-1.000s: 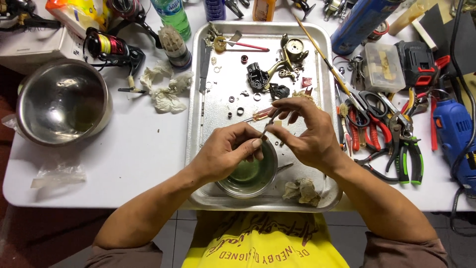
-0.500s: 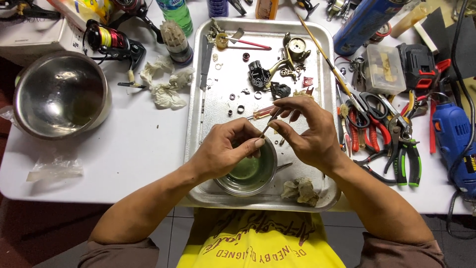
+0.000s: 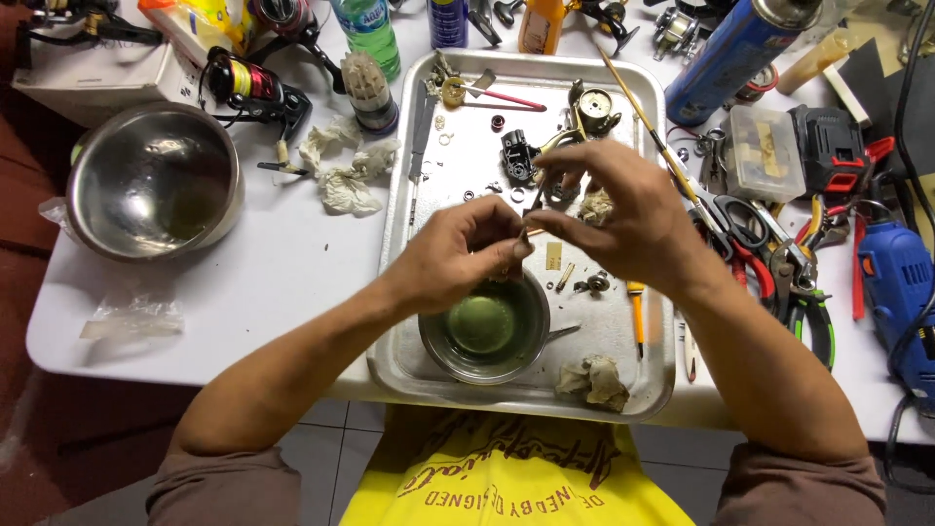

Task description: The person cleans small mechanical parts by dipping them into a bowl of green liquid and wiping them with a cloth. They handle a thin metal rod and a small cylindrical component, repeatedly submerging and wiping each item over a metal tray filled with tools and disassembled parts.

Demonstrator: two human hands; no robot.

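Both hands pinch thin metal pin (image 3: 534, 200) over small bowl (image 3: 484, 326), frame centre: my left hand (image 3: 458, 253) low, right hand (image 3: 623, 209) high. Since moment ago, pin tilted upright, hands lifted slightly; fiddling continues.

thin metal rod (image 3: 534, 200), slightly tilted, pinched between both hands above the small steel bowl (image 3: 484, 326) of greenish liquid

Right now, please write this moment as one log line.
left hand: pinching small part | right hand: holding thin tool | below: small bowl, green liquid | base: metal tray
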